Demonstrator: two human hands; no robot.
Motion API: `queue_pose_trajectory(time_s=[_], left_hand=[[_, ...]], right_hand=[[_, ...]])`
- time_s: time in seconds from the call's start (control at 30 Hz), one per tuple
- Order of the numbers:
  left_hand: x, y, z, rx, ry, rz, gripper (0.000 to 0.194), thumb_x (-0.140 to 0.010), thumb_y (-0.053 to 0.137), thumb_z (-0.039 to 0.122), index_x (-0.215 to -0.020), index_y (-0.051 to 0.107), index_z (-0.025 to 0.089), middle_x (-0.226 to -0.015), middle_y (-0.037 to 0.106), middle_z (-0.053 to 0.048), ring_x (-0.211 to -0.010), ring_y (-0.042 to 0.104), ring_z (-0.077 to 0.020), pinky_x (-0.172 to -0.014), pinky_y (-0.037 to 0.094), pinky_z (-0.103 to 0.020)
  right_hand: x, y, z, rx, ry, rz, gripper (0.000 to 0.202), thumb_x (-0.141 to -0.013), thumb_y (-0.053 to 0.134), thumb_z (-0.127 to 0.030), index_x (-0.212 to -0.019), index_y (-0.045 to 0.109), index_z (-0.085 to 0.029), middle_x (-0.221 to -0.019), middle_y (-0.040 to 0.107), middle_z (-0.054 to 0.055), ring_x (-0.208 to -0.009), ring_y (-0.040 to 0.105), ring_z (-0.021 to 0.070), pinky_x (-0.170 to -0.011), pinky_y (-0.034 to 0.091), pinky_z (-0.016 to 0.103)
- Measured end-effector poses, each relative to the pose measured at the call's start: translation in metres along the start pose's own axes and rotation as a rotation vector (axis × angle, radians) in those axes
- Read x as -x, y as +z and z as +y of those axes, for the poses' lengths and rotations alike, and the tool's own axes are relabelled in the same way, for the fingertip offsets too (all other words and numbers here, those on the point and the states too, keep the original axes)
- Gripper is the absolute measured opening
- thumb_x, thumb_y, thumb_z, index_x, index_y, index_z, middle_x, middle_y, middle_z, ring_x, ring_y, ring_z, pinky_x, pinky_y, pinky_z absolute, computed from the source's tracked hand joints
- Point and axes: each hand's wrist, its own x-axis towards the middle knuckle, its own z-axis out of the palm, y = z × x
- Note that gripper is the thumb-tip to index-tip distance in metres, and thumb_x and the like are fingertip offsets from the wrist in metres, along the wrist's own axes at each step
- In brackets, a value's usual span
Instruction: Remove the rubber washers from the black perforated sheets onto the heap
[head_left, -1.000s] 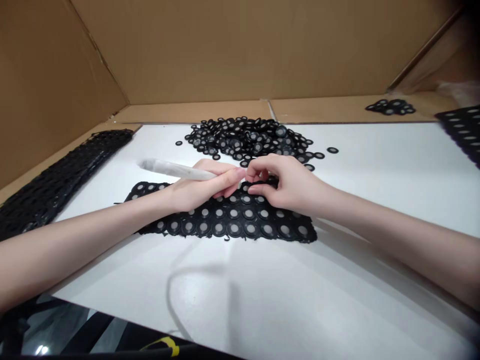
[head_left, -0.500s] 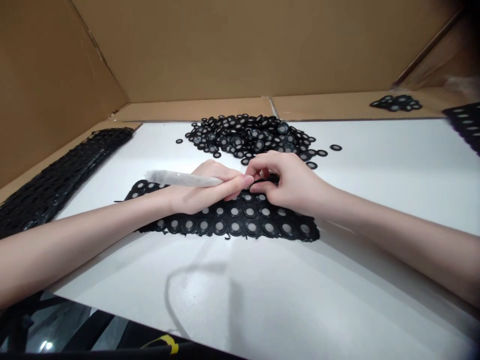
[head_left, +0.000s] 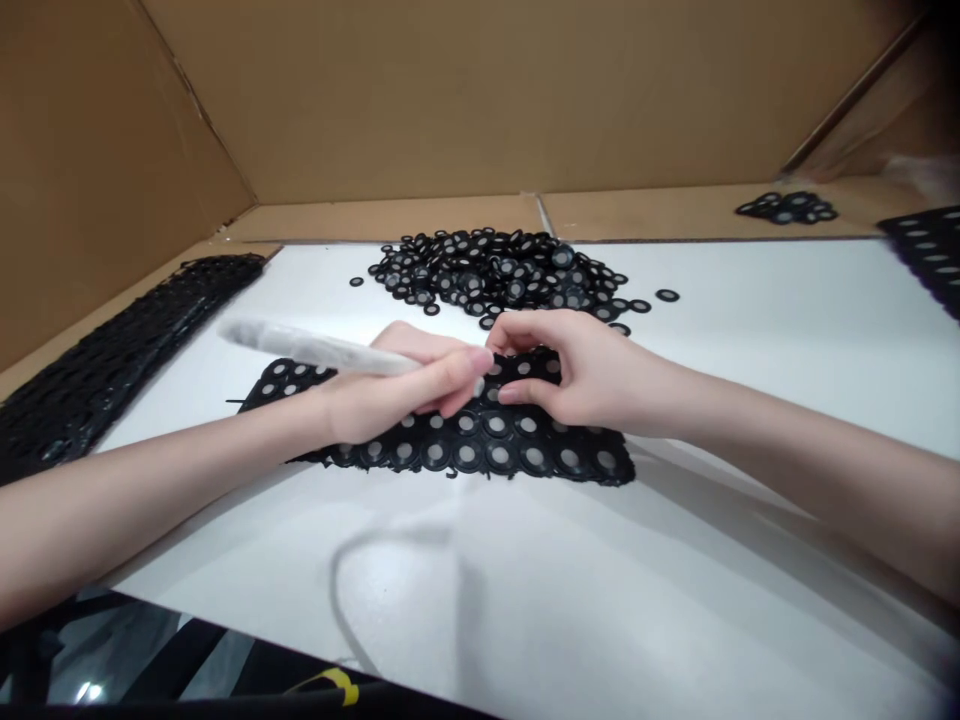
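Observation:
My left hand (head_left: 420,375) is closed around a white pen-like tool (head_left: 315,348), whose thick rear end points left. Its tip is down by the black rubber sheet (head_left: 465,455), which carries rows of round pieces with pale grey centres. Over the sheet's right half, my right hand (head_left: 577,365) has thumb and index finger curved but apart, with no piece visible between them. Its other fingers are partly hidden. Just beyond both hands lies a heap of loose black rings with grey centres (head_left: 480,275).
A stack of black sheets (head_left: 127,355) runs along the left side of the white tabletop (head_left: 315,560). At the back right are a small pile of black rings (head_left: 787,207) and another black sheet (head_left: 930,250). Cardboard walls (head_left: 480,100) enclose the back and sides.
The tool in my left hand has shifted left and tipped lower at its point. My right thumb and index finger, close together on the sheet before, have spread apart.

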Motion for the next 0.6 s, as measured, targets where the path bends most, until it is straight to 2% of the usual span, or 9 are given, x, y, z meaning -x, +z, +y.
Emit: queue_pose_trajectory(time_s=[0.1,0.4,0.6], left_hand=[[0.0031,0.0024,0.0038,-0.046,-0.012,-0.051,0.046,-0.094,0.039,0.030,-0.052,0.047,0.014,-0.049,0.043,0.003,-0.049,0.038,-0.0067,-0.052,0.032,-0.021],[-0.0011,0.0029,0.0003,-0.057,-0.024,-0.074,0.046,-0.094,0.037,0.033,-0.054,0.047,0.015,-0.051,0.043,0.003,-0.051,0.039,-0.0075,-0.052,0.032,-0.022],[-0.0038,0.0006,0.0043,-0.082,-0.016,-0.226,0.045,-0.094,0.036,0.030,-0.052,0.039,0.015,-0.051,0.038,0.003,-0.049,0.032,-0.0070,-0.051,0.028,-0.024]], right_hand=[[0.0000,0.0012,-0.0006,-0.049,-0.007,0.011,0.016,-0.064,0.063,-0.016,-0.077,0.055,-0.021,-0.082,0.066,0.002,-0.083,0.060,0.0203,-0.071,0.047,0.031],[0.0025,0.0041,-0.0022,-0.078,-0.010,0.064,0.016,-0.062,0.061,-0.010,-0.073,0.055,-0.020,-0.077,0.064,0.000,-0.078,0.060,0.0183,-0.071,0.048,0.030],[0.0027,0.0066,-0.0014,-0.073,-0.046,0.082,0.016,-0.062,0.057,-0.008,-0.073,0.055,-0.020,-0.076,0.065,0.000,-0.078,0.059,0.0184,-0.070,0.046,0.030]])
